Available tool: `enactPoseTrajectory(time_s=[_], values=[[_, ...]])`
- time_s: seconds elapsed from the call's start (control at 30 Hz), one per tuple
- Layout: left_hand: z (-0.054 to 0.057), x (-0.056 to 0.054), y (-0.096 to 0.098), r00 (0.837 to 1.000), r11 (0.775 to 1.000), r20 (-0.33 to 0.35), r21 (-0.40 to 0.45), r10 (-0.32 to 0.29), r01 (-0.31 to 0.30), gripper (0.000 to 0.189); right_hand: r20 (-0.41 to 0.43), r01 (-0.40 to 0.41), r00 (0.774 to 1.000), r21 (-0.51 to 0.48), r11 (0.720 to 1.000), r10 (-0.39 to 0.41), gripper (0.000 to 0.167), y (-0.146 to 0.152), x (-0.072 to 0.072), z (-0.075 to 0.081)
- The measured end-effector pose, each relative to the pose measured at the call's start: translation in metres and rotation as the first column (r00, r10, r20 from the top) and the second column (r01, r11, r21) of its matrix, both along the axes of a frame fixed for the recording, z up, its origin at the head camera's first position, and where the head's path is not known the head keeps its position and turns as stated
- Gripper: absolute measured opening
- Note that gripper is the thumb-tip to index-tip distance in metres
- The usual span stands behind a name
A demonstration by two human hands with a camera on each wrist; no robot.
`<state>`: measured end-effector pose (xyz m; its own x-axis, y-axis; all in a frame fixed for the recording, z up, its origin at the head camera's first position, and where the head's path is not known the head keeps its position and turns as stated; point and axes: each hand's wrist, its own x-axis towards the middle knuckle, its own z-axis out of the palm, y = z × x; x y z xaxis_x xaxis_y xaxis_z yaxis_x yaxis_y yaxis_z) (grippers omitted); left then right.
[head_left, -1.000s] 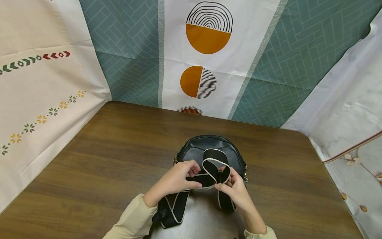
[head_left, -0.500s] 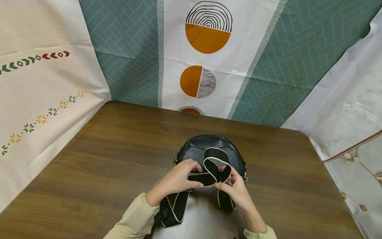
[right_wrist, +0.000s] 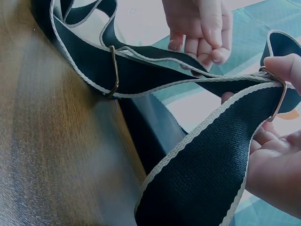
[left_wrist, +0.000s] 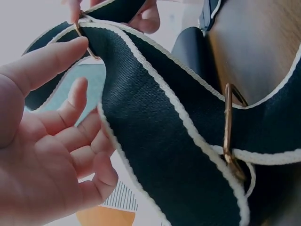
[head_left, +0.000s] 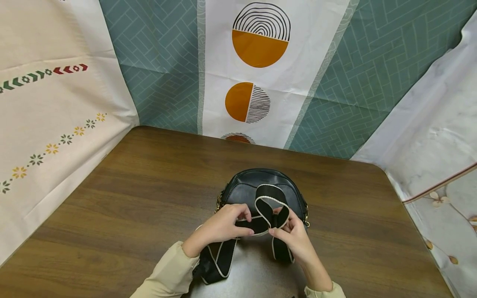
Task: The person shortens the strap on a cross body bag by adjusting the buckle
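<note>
A rounded black bag lies on the table, and its black strap with off-white edging rises in a loop before it. My right hand pinches the strap at a gold slider buckle, thumb on the near side. My left hand is beside the strap, its fingers loosely bent and its thumb apart from them. In the left wrist view the strap passes close by those fingers without being gripped. A second gold ring sits around the strap farther along, to the left of both hands in the head view.
Brown wooden table under everything. Gold hardware shows at the bag's right side. A folded strap length hangs below the left forearm near the front. Patterned cloths enclose the back and sides.
My left hand has shifted very slightly to the right, its fingers lifting and dropping a little. My right hand keeps its pinch on the strap, almost still.
</note>
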<state>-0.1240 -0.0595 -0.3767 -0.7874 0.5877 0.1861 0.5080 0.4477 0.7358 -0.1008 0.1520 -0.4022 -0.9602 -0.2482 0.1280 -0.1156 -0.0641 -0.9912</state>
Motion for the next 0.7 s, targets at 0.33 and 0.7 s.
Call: enactPoseTrajectory(time_s=[0.33,0.7], values=[[-0.001,-0.001,-0.002,0.998,0.996,-0.040,0.075,-0.043,0.046,0.008,-0.028,-0.003,1.000,-0.023,1.000,0.002,0.045,0.003,0.000,0.001],[0.002,-0.001,-0.011,1.000,0.991,0.010,0.134,0.030,-0.031,0.012,-0.180,-0.077,0.981,-0.048,0.996,0.067,0.042,0.011,-0.002,-0.001]])
